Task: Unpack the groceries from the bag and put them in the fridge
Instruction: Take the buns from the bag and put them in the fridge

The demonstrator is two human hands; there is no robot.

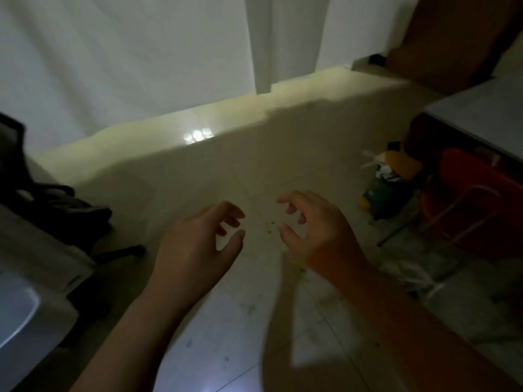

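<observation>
Two empty hands w/ fingers curled apart hover over pale tile floor [226, 321], left hand [198, 244] at 7 o'clock of right hand [314, 236], nothing gripped, grocery bag [387, 179] farther off at 2 o'clock by red chair [475, 199], white curtain [127, 52] beyond.

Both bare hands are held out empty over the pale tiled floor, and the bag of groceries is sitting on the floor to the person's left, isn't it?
Not quite: the head view shows the bag of groceries on the person's right. Both hands, left and right, are indeed empty over the pale tiled floor.
</observation>
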